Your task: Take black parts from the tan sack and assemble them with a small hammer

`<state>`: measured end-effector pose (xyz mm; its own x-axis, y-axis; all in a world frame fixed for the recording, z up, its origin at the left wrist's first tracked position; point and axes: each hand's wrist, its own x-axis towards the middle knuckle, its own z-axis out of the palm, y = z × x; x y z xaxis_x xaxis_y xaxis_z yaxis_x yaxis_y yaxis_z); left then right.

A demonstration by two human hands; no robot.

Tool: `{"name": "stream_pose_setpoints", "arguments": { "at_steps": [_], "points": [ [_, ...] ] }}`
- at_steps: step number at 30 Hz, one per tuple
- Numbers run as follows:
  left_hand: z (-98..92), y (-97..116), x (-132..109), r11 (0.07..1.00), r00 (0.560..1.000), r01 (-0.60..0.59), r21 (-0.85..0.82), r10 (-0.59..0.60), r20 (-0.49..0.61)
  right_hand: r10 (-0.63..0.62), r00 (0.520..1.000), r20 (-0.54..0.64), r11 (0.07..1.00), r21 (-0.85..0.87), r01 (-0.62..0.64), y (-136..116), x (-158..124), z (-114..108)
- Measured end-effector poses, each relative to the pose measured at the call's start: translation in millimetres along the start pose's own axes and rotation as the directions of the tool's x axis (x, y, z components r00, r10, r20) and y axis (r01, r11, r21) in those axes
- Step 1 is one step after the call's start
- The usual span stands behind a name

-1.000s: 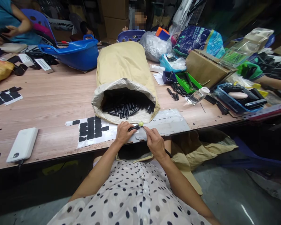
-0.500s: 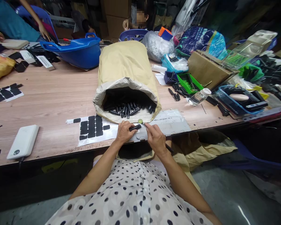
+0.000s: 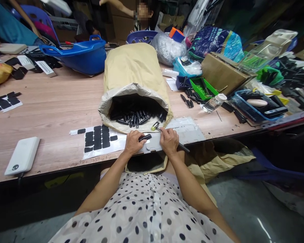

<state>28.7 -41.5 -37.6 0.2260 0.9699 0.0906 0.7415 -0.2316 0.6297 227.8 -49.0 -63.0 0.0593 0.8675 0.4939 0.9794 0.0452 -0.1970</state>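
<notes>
At the table's front edge, my left hand (image 3: pixel 134 142) is closed on a short black pen-like piece (image 3: pixel 145 137), which lies over the grey sheet (image 3: pixel 184 131). My right hand (image 3: pixel 169 141) grips a small hammer (image 3: pixel 155 126) with a metal and yellow-green head. Its black handle sticks out behind the hand, and the head is raised just past the black piece, apart from it. Right beyond both hands, a tan paper sack (image 3: pixel 133 67) lies with its mouth towards me. Many similar black pieces (image 3: pixel 136 118) are inside it. Left of my left hand is a white sheet with black stickers (image 3: pixel 97 137).
A white power bank (image 3: pixel 22 155) with a cable lies at left. Behind it stands a blue basin (image 3: pixel 76 55). To the right are a green tray (image 3: pixel 204 88), a clear bottle (image 3: pixel 214 103) and a blue-rimmed box (image 3: pixel 258 106). Another open sack (image 3: pixel 147 164) is below the table edge.
The hammer head has lifted and turned away from the black piece as my right hand rotated. My left hand keeps its hold. Across the table, a person has stretched out an arm.
</notes>
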Motion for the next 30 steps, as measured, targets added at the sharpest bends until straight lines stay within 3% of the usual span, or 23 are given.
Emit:
{"name": "stream_pose_setpoints", "arguments": {
  "at_steps": [4,7,10,12,14,17,20,22,26,28,30],
  "points": [
    [-3.3,0.7,-1.0,0.999,1.0,-0.027,0.017,0.027,-0.009,-0.012,1.0,0.001,1.0,-0.013,0.012,0.0,1.3,-0.1],
    [-6.7,9.5,-15.1,0.991,0.991,-0.136,-0.022,0.136,0.009,-0.014,1.0,-0.011,0.999,-0.033,0.014,0.0,1.2,1.0],
    [-4.9,24.0,-41.5,0.951,0.941,-0.27,-0.152,0.294,0.166,-0.007,1.0,-0.01,0.999,-0.033,0.007,-0.4,0.5,2.2],
    [0.8,32.5,-59.0,0.941,0.894,-0.27,-0.204,0.324,0.311,0.0,1.0,-0.007,1.0,-0.026,0.0,-0.5,0.3,2.8],
    [8.9,36.9,-70.9,0.967,0.865,-0.196,-0.164,0.25,0.436,0.002,1.0,-0.007,1.0,-0.018,-0.002,-0.3,0.3,3.2],
    [20.2,35.2,-76.7,1.0,0.83,-0.03,-0.009,0.03,0.557,-0.001,1.0,-0.009,1.0,-0.007,0.001,-0.1,0.5,3.8],
    [24.1,31.0,-76.1,0.991,0.79,0.073,0.113,-0.127,0.599,0.006,1.0,-0.009,1.0,0.009,-0.005,-0.4,0.5,4.9],
    [21.1,31.4,-75.8,0.99,0.779,0.071,0.123,-0.132,0.613,0.01,1.0,-0.008,1.0,0.018,-0.01,-0.6,0.3,5.6],
    [1.4,38.4,-67.2,0.999,0.799,0.012,-0.04,0.014,0.602,0.005,1.0,-0.01,1.0,0.018,-0.004,-0.5,0.0,6.5],
    [-13.7,37.5,-52.5,0.991,0.857,0.017,-0.133,0.054,0.512,0.0,1.0,-0.015,1.0,0.014,0.0,-0.3,-0.1,6.6],
    [-30.1,28.7,-30.8,0.988,0.942,0.03,-0.153,0.023,0.336,-0.003,1.0,-0.019,1.0,0.014,0.003,-0.2,-0.1,6.7]
  ]
}}
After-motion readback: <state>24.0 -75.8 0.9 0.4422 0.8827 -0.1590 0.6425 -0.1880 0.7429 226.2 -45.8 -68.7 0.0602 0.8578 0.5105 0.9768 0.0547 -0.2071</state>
